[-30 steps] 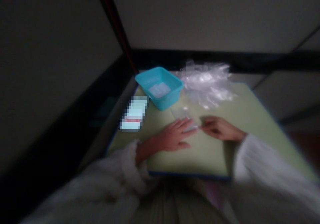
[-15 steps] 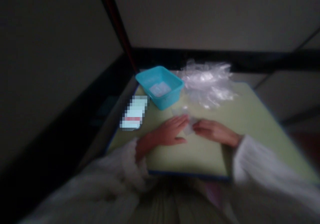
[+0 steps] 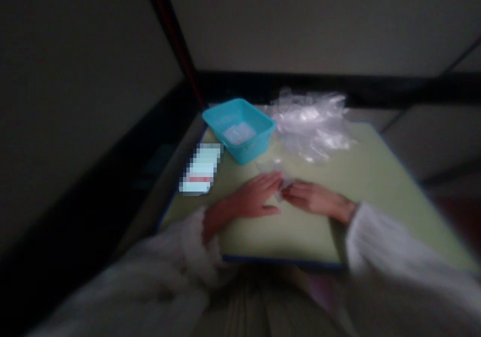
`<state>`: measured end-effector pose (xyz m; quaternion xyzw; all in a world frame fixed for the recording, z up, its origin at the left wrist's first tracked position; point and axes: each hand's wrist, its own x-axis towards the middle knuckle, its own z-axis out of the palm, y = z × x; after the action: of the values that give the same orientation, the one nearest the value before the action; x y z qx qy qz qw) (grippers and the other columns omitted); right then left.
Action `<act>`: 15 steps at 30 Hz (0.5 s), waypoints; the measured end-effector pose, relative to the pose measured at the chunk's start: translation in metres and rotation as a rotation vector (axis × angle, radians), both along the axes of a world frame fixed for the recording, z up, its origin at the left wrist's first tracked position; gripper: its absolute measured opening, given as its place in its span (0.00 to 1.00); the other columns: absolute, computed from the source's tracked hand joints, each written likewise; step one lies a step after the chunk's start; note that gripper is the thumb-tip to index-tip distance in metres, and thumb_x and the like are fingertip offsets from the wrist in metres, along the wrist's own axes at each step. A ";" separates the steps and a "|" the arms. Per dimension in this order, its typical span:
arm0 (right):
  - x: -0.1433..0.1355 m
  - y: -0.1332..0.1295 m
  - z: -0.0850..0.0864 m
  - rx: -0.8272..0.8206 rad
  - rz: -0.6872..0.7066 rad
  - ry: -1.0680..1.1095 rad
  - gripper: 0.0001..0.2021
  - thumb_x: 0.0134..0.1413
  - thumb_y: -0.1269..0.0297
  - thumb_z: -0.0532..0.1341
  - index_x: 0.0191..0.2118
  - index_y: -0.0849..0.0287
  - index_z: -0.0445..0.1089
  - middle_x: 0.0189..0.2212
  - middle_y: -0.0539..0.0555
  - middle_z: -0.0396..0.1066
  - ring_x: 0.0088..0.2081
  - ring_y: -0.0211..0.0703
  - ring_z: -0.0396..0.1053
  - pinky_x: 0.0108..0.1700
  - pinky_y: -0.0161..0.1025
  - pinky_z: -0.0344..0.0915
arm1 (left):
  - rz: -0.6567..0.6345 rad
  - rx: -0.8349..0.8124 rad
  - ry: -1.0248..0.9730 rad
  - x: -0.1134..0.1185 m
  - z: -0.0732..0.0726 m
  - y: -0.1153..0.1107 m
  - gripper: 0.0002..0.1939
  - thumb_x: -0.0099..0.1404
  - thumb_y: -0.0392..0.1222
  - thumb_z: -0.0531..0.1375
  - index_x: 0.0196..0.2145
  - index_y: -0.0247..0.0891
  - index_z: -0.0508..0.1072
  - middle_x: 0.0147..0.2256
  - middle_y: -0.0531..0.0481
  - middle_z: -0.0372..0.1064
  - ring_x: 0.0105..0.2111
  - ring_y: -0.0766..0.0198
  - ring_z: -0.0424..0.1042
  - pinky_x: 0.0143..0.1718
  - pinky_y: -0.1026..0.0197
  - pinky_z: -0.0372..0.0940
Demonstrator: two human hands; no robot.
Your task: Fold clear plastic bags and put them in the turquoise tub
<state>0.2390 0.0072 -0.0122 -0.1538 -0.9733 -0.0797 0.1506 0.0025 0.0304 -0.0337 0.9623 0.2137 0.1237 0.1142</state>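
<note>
White knitted sleeves (image 3: 370, 236) cover both forearms, which come in from the lower corners and meet over the middle of a pale yellow-green table (image 3: 376, 191) edged in blue. The left hand (image 3: 253, 196) lies palm down, fingers stretched out together and pointing right and slightly away, with the thumb spread apart toward the near edge; it presses flat and is not closed around anything. The right hand (image 3: 310, 197) comes from the other side, back upward, its fingers bent and gathered, their tips just beside the left fingers. Between and beneath the hands is a small clear plastic piece (image 3: 266, 166), its far corner showing beyond the left fingers; the hands hide much of it, and in this dim, blurred view I cannot tell whether the right fingers pinch it.

Beyond the hands stands a turquoise basket (image 3: 255, 150) with whitish packets (image 3: 239, 133) inside. Just to its right, a heap of shiny clear plastic (image 3: 313, 124) spreads over the far side. A pixelated bright rectangle (image 3: 202, 169) sits left of the basket, near the table's left edge.
</note>
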 end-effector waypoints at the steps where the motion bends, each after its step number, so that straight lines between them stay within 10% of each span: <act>1: 0.000 0.000 0.000 -0.014 -0.002 0.010 0.14 0.65 0.72 0.48 0.41 0.65 0.71 0.36 0.59 0.73 0.38 0.43 0.70 0.41 0.42 0.70 | -0.001 0.000 -0.001 0.000 0.000 0.000 0.39 0.64 0.60 0.52 0.62 0.28 0.52 0.64 0.33 0.43 0.65 0.52 0.40 0.64 0.49 0.42; 15: -0.001 0.001 0.000 -0.075 -0.010 0.055 0.13 0.64 0.72 0.49 0.38 0.64 0.72 0.35 0.59 0.73 0.38 0.43 0.70 0.41 0.43 0.68 | -0.003 -0.019 -0.028 0.000 0.000 0.000 0.37 0.64 0.60 0.52 0.61 0.31 0.54 0.64 0.35 0.45 0.65 0.51 0.41 0.64 0.48 0.42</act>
<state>0.2376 0.0082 -0.0119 -0.1666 -0.9702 -0.0396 0.1713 0.0028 0.0308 -0.0335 0.9597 0.2118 0.1349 0.1266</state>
